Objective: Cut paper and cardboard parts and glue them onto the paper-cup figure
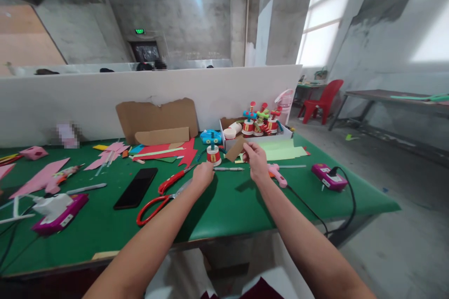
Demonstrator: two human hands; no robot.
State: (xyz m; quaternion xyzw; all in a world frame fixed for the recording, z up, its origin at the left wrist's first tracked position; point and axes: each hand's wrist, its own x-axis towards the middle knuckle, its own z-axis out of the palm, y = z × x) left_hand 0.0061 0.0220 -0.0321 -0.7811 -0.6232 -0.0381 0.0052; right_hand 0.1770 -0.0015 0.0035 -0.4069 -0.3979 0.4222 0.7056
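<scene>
My left hand [203,175] is closed at the lower left of a small paper-cup figure [213,156], its fingertips mostly hidden behind the hand. Red and white, the figure has dark coiled arms, and a blue head-like piece with round eyes [211,137] shows just above and behind it. Between the thumb and fingers of my right hand [256,159] is a piece of brown cardboard [234,149], raised above the table to the right of the figure. A grey pen [228,169] lies between my hands. Red-handled scissors [154,209] lie partly under my left forearm.
Finished-looking cup figures [259,126] stand in a white box [280,139] at the back. A pink glue gun [278,175] and purple power socket [329,177] with its cord are at right. A phone [136,188], red-handled pliers [171,182] and coloured paper [164,151] lie left.
</scene>
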